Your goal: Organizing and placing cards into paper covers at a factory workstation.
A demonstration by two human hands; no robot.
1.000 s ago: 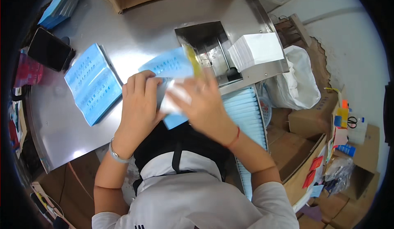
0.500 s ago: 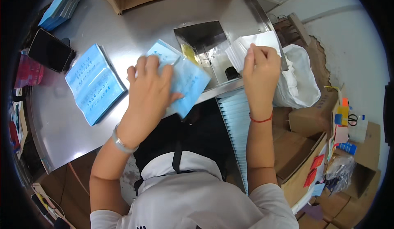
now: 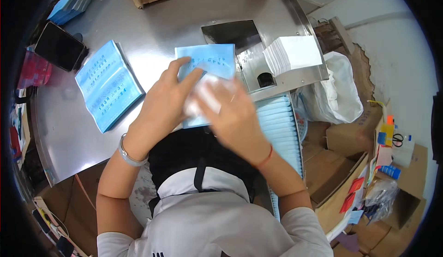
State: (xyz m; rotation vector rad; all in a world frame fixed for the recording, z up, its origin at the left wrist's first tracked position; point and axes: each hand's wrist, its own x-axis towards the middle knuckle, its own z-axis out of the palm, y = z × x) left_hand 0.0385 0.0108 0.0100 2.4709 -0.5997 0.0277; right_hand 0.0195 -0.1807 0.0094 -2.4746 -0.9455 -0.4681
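On the steel bench [image 3: 152,31], one stack of blue packets [image 3: 107,90] lies left, then the left hand [image 3: 164,107] presses one blue packet [image 3: 210,63], the right hand [image 3: 235,118] slides a white sheet [image 3: 207,95] onto it, beside one white paper stack [image 3: 293,54].

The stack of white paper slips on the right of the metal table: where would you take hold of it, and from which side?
Judging by its pose, pinch the stack of white paper slips across its fanned left edge, coming from above and the left. That edge faces the hands and stands free, while its right side nears the metal table's raised rim.
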